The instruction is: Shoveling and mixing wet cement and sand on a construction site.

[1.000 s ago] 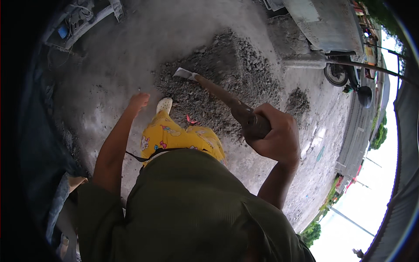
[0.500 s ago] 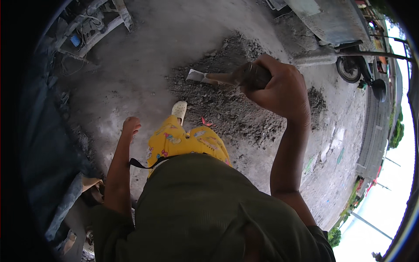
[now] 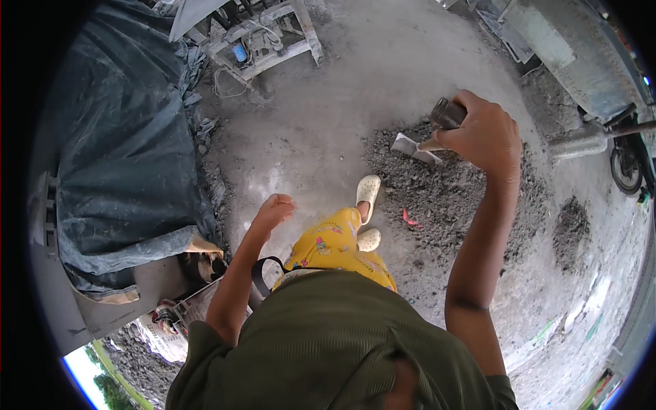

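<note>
My right hand (image 3: 484, 133) is closed around the dark grip (image 3: 447, 113) of a shovel, held out in front of me on the right. Below it, a short part of the wooden shaft (image 3: 430, 145) shows. The pale metal blade (image 3: 408, 145) is over the left edge of a spread of dark gravelly soil (image 3: 437, 198); whether it touches the soil I cannot tell. My left hand (image 3: 273, 210) hangs at my left side above the grey ground, fingers loosely curled and slightly apart, with nothing in it.
A dark tarp (image 3: 130, 150) covers something along the left. A dusty wooden frame (image 3: 273, 41) with cords stands at the far left. A smaller soil heap (image 3: 571, 232) lies to the right, below a motorcycle wheel (image 3: 625, 164). A red scrap (image 3: 408, 217) lies near my cream clogs (image 3: 369, 195).
My view has swung left, so more of the tarp shows. Both clogs are now visible instead of one. The shovel stays in my right hand, its blade turned differently in view.
</note>
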Available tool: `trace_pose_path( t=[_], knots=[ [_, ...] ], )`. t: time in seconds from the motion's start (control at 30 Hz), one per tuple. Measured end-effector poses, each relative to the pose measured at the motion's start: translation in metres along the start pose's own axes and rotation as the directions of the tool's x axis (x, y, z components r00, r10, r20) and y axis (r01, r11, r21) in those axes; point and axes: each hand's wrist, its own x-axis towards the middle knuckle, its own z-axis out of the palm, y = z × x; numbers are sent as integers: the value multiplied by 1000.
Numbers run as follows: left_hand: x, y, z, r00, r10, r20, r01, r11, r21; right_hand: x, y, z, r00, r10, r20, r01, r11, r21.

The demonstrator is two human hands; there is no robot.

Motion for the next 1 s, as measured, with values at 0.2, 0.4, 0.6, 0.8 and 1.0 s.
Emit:
trace_pose_path(
  t=[0.2,0.4,0.6,0.8,1.0],
  knots=[
    [-149,189,35,69,559,826,-582,695,-422,1,-11,-1,999,-39,-18,40,999,10],
    [-210,200,44,-508,606,612,-666,173,-725,6,-24,1,991,-130,19,129,991,34],
    [-240,173,-41,-503,748,433,-801,-214,-559,16,15,3,981,-183,59,150,921,361],
    [-263,128,-109,-349,847,-401,-924,-383,-4,29,-19,9,983,-186,-5,180,943,280],
    [-286,127,-128,-132,671,-730,-876,-423,-230,43,-36,20,986,-164,21,156,965,211]
  ],
)
